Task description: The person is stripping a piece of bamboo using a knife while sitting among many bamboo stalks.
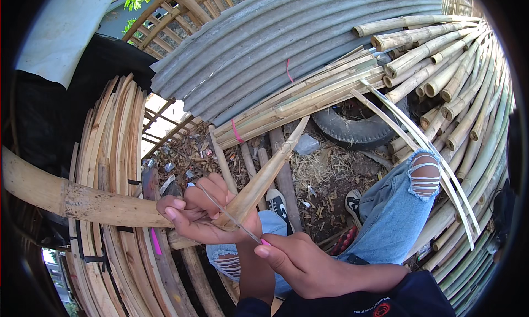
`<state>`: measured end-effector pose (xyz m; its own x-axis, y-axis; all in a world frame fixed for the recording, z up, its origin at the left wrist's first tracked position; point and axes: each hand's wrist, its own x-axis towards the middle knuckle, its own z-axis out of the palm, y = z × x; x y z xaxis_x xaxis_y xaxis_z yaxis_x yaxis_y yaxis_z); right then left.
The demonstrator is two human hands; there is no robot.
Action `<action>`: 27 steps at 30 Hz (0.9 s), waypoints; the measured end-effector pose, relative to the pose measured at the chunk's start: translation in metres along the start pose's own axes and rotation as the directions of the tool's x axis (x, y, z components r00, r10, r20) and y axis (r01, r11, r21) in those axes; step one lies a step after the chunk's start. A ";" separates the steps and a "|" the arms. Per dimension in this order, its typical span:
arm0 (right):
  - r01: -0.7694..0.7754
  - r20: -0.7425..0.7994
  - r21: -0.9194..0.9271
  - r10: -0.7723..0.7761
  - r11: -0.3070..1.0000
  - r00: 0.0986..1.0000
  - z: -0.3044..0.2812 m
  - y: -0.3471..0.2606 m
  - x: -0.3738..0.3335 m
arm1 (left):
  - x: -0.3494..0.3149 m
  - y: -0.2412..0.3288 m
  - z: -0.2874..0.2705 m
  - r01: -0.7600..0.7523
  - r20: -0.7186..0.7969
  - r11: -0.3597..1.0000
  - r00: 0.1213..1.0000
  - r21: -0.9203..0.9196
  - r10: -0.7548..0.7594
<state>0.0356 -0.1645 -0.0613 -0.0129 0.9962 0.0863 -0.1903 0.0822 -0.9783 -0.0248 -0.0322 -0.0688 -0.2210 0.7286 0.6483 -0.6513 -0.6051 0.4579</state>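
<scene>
My right hand (308,264) is closed round the pink end of a thin grey blade (226,209), which looks like a narrow knife seen edge-on. The blade slants up and left across the front of my left hand (206,209). That hand is turned palm up with its fingers curled; what they grip is hidden. A tapered piece of split bamboo (270,171) has its broad lower end against the left palm, and its point leans away to the upper right. Left of my fingertips ends a thick bamboo pole (110,204); I cannot tell whether they touch.
Long split bamboo slats (115,146) stand stacked at left. A tied slat bundle (297,105) lies before corrugated sheets (286,41). Bamboo poles (441,91) are piled at right, near an old tyre (352,127). Pale strips (424,146) pass by my knee. Chips and litter cover the ground.
</scene>
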 end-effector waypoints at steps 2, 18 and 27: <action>0.013 0.002 0.005 -0.013 1.000 1.000 0.000 0.000 0.000 | 0.000 0.000 0.000 -0.005 0.012 1.000 1.000 0.005 0.005; -0.011 0.047 -0.007 0.011 1.000 0.999 0.001 -0.003 0.000 | 0.000 0.002 -0.003 0.031 0.017 0.999 0.999 -0.041 -0.031; -0.036 0.026 -0.082 0.038 0.996 0.999 0.007 -0.003 -0.002 | -0.002 0.005 -0.004 0.012 0.012 0.999 1.000 0.039 -0.013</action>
<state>0.0296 -0.1666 -0.0573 -0.0455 0.9975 0.0536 -0.1083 0.0484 -0.9929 -0.0306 -0.0349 -0.0701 -0.2037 0.7323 0.6498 -0.6254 -0.6080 0.4891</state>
